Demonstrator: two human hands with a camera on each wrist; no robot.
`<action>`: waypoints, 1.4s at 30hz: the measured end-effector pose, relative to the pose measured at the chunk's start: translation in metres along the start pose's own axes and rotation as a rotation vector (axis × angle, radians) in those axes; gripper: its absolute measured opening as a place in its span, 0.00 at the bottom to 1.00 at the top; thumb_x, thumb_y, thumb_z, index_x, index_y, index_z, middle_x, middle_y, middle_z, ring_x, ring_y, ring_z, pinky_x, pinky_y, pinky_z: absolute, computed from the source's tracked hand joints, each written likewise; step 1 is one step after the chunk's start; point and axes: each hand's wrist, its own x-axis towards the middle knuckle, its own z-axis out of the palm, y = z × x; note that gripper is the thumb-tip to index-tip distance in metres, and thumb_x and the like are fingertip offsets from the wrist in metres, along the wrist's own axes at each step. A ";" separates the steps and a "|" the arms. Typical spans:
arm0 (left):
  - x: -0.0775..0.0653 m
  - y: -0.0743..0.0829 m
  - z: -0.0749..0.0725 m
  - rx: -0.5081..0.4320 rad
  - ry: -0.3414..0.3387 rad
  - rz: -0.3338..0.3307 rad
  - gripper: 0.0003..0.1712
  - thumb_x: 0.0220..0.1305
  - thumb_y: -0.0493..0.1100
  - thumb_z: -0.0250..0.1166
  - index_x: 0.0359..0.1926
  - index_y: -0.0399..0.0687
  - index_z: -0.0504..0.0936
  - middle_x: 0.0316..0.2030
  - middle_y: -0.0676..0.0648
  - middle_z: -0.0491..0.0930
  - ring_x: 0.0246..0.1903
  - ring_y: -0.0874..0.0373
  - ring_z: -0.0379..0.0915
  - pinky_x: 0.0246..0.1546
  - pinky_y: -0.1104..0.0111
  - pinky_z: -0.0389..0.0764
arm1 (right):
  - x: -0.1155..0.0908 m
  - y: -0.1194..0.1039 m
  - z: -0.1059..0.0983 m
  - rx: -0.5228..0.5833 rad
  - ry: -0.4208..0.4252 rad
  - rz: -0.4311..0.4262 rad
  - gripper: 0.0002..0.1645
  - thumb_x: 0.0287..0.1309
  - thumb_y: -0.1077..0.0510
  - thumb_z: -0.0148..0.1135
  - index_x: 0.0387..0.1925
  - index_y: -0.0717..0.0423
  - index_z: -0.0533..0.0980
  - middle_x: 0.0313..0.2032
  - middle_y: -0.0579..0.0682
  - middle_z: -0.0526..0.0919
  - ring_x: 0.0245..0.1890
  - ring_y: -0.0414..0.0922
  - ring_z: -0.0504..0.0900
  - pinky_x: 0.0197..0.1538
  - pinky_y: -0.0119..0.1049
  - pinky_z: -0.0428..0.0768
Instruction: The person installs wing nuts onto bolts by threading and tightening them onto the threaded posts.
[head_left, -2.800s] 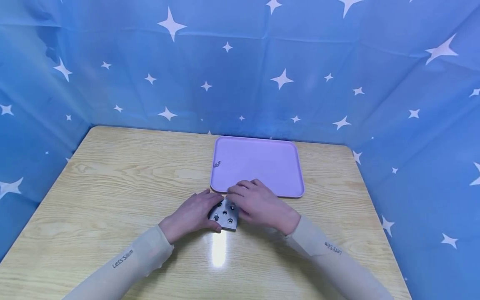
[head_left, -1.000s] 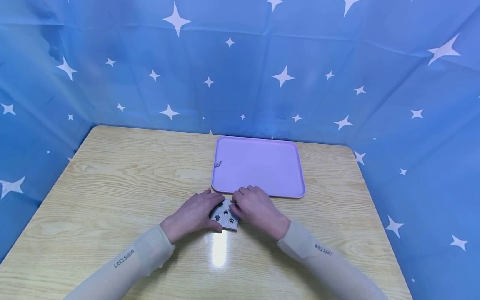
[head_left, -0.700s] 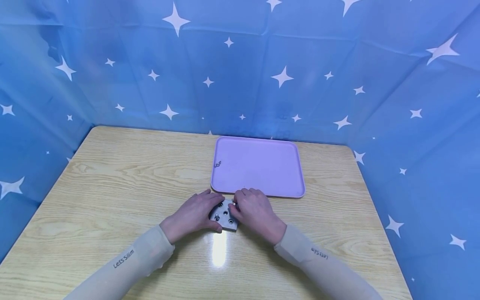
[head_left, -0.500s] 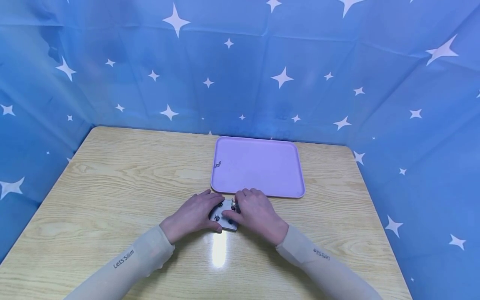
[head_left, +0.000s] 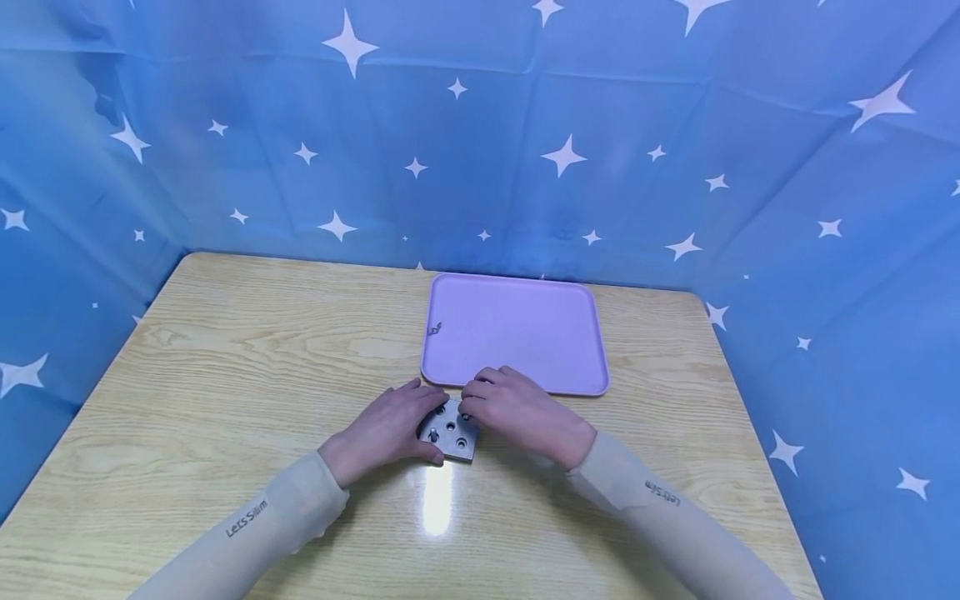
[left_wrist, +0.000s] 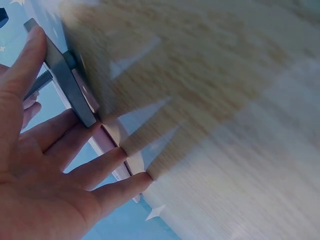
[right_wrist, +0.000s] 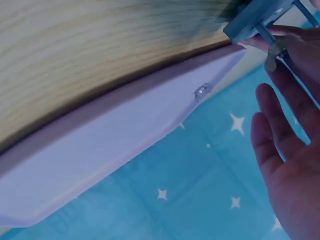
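Observation:
A square grey metal plate (head_left: 448,442) with several holes lies in front of the tray. My left hand (head_left: 386,433) grips it from the left, thumb on the near edge and fingers on the far edge. One bolt (head_left: 433,434) stands up through the plate's near left hole. My right hand (head_left: 513,412) is at the far right bolt. In the right wrist view a wing nut (right_wrist: 273,54) sits on that bolt's shaft, between the thumb and index finger. A threaded bolt (left_wrist: 37,86) also sticks out of the plate in the left wrist view.
A purple tray (head_left: 525,333) lies just beyond the plate at the table's far edge. Small metal wing nuts (head_left: 435,329) lie at its left side. A blue star-patterned cloth (head_left: 480,167) hangs around the wooden table (head_left: 262,375).
My right hand has repeatedly turned about the far right bolt, the thumb swinging out over the plate and then back. The left hand and the plate stay in place.

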 end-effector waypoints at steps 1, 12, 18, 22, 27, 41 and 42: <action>0.000 0.000 0.000 0.000 -0.002 0.000 0.48 0.39 0.62 0.78 0.60 0.44 0.75 0.58 0.47 0.75 0.62 0.47 0.64 0.50 0.47 0.72 | 0.001 0.000 0.001 0.001 0.005 0.010 0.11 0.61 0.57 0.65 0.45 0.46 0.80 0.45 0.41 0.81 0.47 0.42 0.74 0.44 0.36 0.72; 0.000 -0.001 -0.002 0.001 0.004 0.012 0.48 0.39 0.61 0.78 0.60 0.43 0.75 0.58 0.47 0.75 0.62 0.46 0.64 0.51 0.48 0.72 | 0.009 -0.008 0.013 0.087 0.131 0.155 0.06 0.59 0.53 0.65 0.36 0.50 0.81 0.32 0.44 0.80 0.31 0.41 0.76 0.35 0.36 0.74; 0.000 0.000 -0.002 -0.005 0.004 0.012 0.49 0.39 0.61 0.78 0.60 0.42 0.75 0.58 0.46 0.75 0.63 0.44 0.63 0.52 0.47 0.71 | 0.009 -0.017 0.021 0.212 0.201 0.321 0.05 0.58 0.55 0.64 0.32 0.52 0.79 0.27 0.43 0.78 0.26 0.40 0.74 0.31 0.35 0.74; 0.000 0.000 -0.002 -0.002 -0.001 0.005 0.49 0.39 0.62 0.78 0.60 0.42 0.75 0.59 0.46 0.75 0.63 0.44 0.63 0.52 0.46 0.71 | 0.010 -0.024 0.023 0.291 0.219 0.433 0.05 0.58 0.55 0.64 0.32 0.53 0.79 0.25 0.41 0.75 0.24 0.37 0.72 0.30 0.33 0.72; 0.000 0.000 -0.001 0.009 0.009 0.013 0.49 0.38 0.62 0.78 0.59 0.43 0.75 0.58 0.47 0.75 0.62 0.46 0.64 0.50 0.48 0.73 | 0.009 -0.027 0.022 0.291 0.199 0.489 0.10 0.58 0.51 0.64 0.34 0.53 0.79 0.26 0.41 0.77 0.25 0.37 0.73 0.31 0.33 0.73; 0.001 -0.001 0.000 0.011 0.013 0.026 0.48 0.38 0.61 0.78 0.59 0.43 0.75 0.57 0.47 0.75 0.62 0.46 0.64 0.49 0.47 0.73 | -0.010 0.008 -0.005 0.030 0.022 -0.083 0.19 0.56 0.60 0.67 0.51 0.43 0.80 0.56 0.37 0.77 0.55 0.42 0.72 0.51 0.41 0.71; 0.001 -0.001 0.000 0.012 0.012 0.026 0.48 0.38 0.62 0.78 0.59 0.43 0.75 0.57 0.47 0.75 0.62 0.46 0.65 0.49 0.47 0.73 | -0.009 0.008 -0.005 0.016 0.016 -0.087 0.19 0.57 0.60 0.66 0.51 0.42 0.80 0.56 0.37 0.77 0.54 0.41 0.72 0.51 0.40 0.71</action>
